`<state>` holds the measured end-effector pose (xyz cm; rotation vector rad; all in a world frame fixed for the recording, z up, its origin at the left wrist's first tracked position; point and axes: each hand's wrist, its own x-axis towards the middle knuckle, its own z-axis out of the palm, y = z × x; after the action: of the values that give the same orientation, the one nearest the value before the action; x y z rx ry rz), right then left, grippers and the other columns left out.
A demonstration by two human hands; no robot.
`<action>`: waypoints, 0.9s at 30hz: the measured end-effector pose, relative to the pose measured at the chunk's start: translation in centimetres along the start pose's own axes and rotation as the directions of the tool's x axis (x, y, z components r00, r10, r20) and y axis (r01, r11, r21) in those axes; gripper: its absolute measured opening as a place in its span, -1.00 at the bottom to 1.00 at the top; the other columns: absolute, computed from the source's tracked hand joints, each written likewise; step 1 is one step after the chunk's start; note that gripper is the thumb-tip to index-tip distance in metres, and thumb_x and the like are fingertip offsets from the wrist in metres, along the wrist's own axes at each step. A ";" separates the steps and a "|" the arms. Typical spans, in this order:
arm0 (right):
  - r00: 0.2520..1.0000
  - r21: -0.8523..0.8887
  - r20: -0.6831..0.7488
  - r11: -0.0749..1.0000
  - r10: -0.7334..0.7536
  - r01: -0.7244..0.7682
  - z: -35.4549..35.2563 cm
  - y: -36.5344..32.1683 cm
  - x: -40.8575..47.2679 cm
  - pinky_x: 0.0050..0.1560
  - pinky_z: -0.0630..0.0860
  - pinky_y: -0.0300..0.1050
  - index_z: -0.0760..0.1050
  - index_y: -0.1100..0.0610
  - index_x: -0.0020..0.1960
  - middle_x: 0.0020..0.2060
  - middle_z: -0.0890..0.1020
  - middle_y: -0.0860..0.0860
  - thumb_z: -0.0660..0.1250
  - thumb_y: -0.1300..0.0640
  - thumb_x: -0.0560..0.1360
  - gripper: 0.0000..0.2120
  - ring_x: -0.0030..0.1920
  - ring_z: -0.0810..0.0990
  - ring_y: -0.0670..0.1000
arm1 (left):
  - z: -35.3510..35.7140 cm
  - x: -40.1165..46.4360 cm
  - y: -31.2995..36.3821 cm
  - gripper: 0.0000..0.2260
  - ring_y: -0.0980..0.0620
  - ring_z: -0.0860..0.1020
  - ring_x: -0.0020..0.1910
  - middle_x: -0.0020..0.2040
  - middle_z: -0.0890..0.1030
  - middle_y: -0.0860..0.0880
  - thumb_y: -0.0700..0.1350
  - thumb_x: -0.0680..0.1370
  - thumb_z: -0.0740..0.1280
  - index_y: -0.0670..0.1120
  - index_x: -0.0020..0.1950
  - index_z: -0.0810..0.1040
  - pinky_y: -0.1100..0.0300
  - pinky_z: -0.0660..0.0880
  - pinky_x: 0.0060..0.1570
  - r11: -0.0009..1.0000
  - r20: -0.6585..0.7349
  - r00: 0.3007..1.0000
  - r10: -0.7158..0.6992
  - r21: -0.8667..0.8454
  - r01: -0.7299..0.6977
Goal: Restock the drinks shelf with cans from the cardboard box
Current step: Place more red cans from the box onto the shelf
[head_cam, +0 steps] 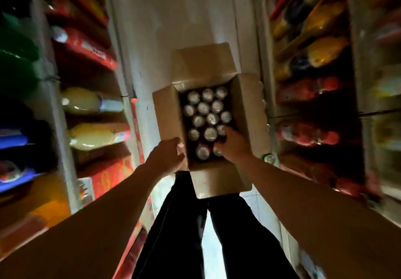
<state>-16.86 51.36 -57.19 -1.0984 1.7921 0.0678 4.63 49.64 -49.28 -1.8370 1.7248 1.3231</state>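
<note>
1. Both forearms are bare from the frame's lower corners up to the hands; no sleeve shows on either.
2. The left hand (168, 156) and the right hand (233, 145) wear no gloves, and no ring shows in this dim, blurred view.
3. Below the hands, between the two forearms, the legs are in black trousers (238, 242).
</note>
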 end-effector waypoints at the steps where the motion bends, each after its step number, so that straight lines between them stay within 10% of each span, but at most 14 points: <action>1: 1.000 -0.001 -0.014 1.000 -0.016 0.016 1.4 0.3 2.1 0.22 0.43 -0.09 0.43 0.10 0.36 0.25 0.57 0.14 0.49 0.03 0.37 -0.40 0.27 0.52 0.15 | 1.0 1.4 -0.9 -0.78 -0.14 0.63 0.04 -0.01 0.67 -0.10 -0.10 0.49 0.33 -0.06 0.12 0.54 0.05 0.54 0.03 1.000 0.018 1.000 -0.008 -0.015 0.008; 6: 0.991 -0.255 0.085 0.960 -0.099 0.117 8.0 1.8 10.4 0.38 0.37 0.05 0.19 0.09 0.52 0.42 0.37 0.17 0.49 -0.07 0.38 -0.18 0.39 0.40 0.20 | 5.4 7.0 -3.3 -0.70 -0.05 0.61 0.05 0.06 0.66 -0.03 -0.03 0.49 0.34 0.03 0.22 0.52 0.22 0.46 -0.01 0.991 -0.025 1.000 -0.017 -0.131 0.014; 12: 0.992 -0.208 0.034 0.970 -0.124 0.128 8.8 2.2 11.3 0.27 0.46 0.00 0.37 0.10 0.38 0.31 0.50 0.14 0.50 0.08 0.38 -0.38 0.32 0.48 0.18 | 8.3 7.7 -4.5 -0.70 0.00 0.61 0.00 -0.02 0.64 0.03 -0.10 0.50 0.37 0.02 0.23 0.52 0.16 0.51 0.03 0.956 -0.033 0.999 -0.034 -0.291 0.023; 20: 0.992 0.533 -0.124 0.841 -0.034 0.095 -7.6 -4.3 -1.6 -0.36 0.61 -0.02 0.56 -0.01 -0.09 -0.15 0.65 0.02 0.35 0.01 0.42 -0.90 -0.10 0.67 0.13 | -1.5 3.3 5.5 -0.12 0.03 0.45 0.29 0.34 0.45 -0.05 -0.04 0.19 0.62 -0.05 0.45 0.34 0.25 0.35 0.25 0.918 -0.042 0.958 0.283 -0.277 -0.283; 27: 0.919 0.635 -0.369 0.684 -0.140 0.359 -28.7 -13.5 -22.4 -0.54 0.33 -0.26 0.58 -0.04 -0.21 -0.44 0.60 -0.08 0.44 -0.04 0.39 -0.90 -0.50 0.52 -0.14 | -17.1 -9.2 22.5 -0.41 0.18 0.66 -0.02 -0.02 0.71 0.08 -0.18 0.18 0.67 0.01 0.16 0.59 0.29 0.53 0.03 0.811 0.073 0.842 0.535 -0.324 -0.487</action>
<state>-25.67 43.72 -20.18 -0.7976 1.6606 -0.9271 -7.33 37.46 -24.92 -1.3736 2.1164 1.9729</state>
